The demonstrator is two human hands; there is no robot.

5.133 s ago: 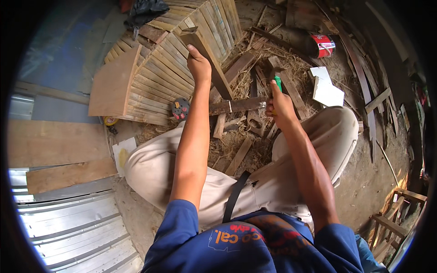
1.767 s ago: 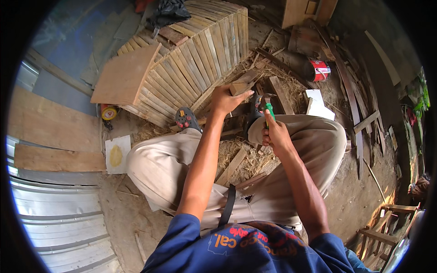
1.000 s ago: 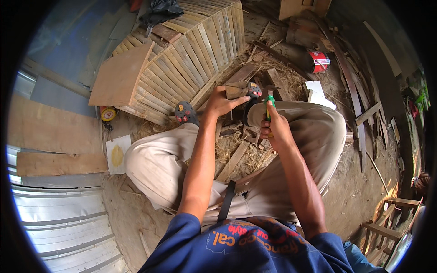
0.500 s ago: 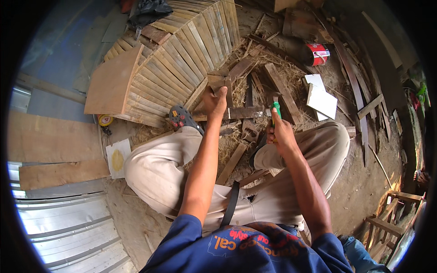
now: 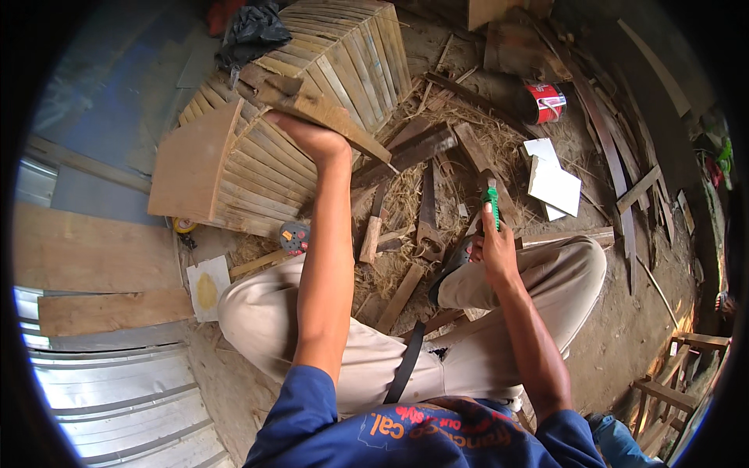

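My left hand (image 5: pixel 316 140) is raised over the slatted wooden piece (image 5: pixel 269 160), closed on a rough wooden block (image 5: pixel 331 117) that slants down to the right. Its fingers are mostly hidden behind the wood. Over my right shin, my right hand (image 5: pixel 495 248) grips a green-handled chisel (image 5: pixel 491 204), its short flat metal end pointing away from me. On the straw between my legs lie what looks like a handsaw (image 5: pixel 429 238) and a wooden-handled tool (image 5: pixel 371 240). A dark board (image 5: pixel 413 156) lies beyond them.
A plywood panel (image 5: pixel 195 168) leans at the slatted piece's left end, near a black plastic bag (image 5: pixel 253 35). White board scraps (image 5: pixel 554 187) and a red can (image 5: pixel 544 104) are at the right. Long planks (image 5: pixel 605 148) run along that side. A wooden frame (image 5: pixel 667 390) stands lower right.
My left hand has moved up and left, lifting the wooden block over the slatted piece. The right hand with the chisel has shifted slightly right and nearer to me.
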